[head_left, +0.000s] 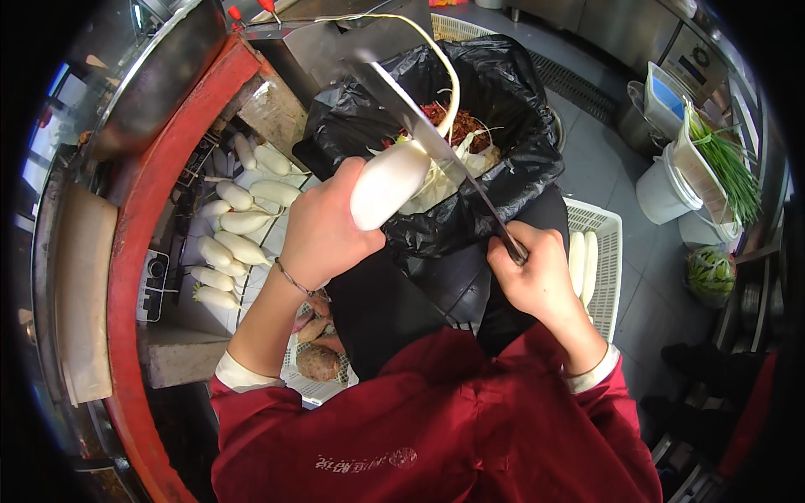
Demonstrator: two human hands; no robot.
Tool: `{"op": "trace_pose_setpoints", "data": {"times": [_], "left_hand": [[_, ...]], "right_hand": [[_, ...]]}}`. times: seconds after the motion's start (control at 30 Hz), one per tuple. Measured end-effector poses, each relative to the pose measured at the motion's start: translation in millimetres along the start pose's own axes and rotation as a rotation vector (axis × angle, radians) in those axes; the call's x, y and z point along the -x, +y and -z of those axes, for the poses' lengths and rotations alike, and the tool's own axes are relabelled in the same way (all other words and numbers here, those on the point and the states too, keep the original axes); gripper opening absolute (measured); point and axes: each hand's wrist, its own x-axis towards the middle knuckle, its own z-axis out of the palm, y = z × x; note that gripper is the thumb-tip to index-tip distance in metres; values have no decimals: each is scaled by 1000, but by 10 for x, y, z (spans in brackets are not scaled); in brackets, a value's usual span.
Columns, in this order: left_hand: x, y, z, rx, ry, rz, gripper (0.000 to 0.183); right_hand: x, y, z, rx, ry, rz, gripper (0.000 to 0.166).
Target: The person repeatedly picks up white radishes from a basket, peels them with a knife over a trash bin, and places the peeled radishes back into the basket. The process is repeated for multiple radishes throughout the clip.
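Note:
My left hand (330, 223) grips a thick white daikon radish (390, 183) by its near end. A long, thin root tail (449, 69) curves up and back from the radish's far end. The handle of a cleaver (434, 138) is in my right hand (531, 264). Its blade slants up to the left across the radish's far end, at the base of the tail; whether it has cut in cannot be told. Both are held over a bin lined with a black plastic bag (522, 82), which holds reddish scraps and pale peelings (468, 151).
Several unpeeled daikons (239, 248) lie on white tiles at left, beside a red-edged counter (135, 251). A white basket (607, 251) with peeled daikons stands at right. Another crate (311, 386) holds brown tubers (317, 361). White buckets (663, 188) and green chives (723, 163) are farther right.

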Motion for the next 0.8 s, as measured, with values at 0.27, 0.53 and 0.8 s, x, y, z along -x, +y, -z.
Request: {"op": "trace_pose_setpoints", "data": {"times": [0.27,0.53,0.8], "left_hand": [[6,94,-5,113,10,-97,61],[11,-186,493,777,486,-292,66],[-208,-281,577,1468,914,-232,49]], "right_hand": [[-873,53,-374,137,26,11,29],[-615,211,-48,-242,-76,-275,24],[-261,-146,135,-661,-30,-266,21]]}}
